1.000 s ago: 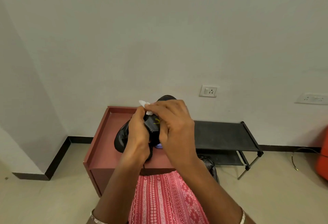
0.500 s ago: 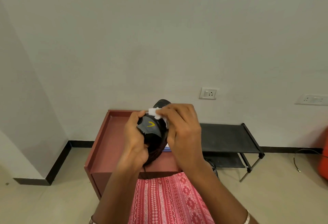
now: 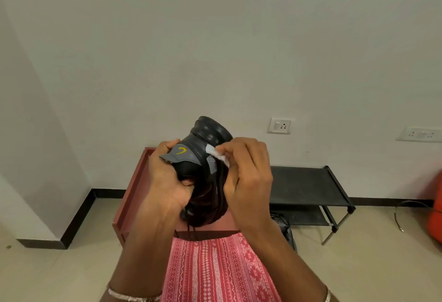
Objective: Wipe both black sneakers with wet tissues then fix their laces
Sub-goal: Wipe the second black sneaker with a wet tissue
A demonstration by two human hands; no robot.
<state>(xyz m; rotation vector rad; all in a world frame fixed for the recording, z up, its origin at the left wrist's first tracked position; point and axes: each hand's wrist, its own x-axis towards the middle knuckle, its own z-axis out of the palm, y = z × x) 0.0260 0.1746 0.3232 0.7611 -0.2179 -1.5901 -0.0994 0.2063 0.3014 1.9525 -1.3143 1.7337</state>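
Observation:
A black sneaker (image 3: 205, 141) with a grey heel patch and a yellow mark is held up in front of me, heel end towards the camera and sole edge upward. My left hand (image 3: 167, 182) grips it from the left, fingers curled into its opening. My right hand (image 3: 246, 172) pinches a white wet tissue (image 3: 218, 155) and presses it on the right side of the heel. Dark laces (image 3: 191, 225) hang below the shoe. A second black sneaker is not visible.
A reddish-brown low table (image 3: 134, 196) with a raised rim stands below my hands against the wall. A black two-shelf rack (image 3: 308, 186) sits to its right, with a dark bag (image 3: 284, 227) beside it. An orange object (image 3: 434, 208) is at the far right.
The sneaker has been lifted higher and turned so its heel faces me. My right hand with the tissue has shifted from the top of the shoe to the right side of the heel.

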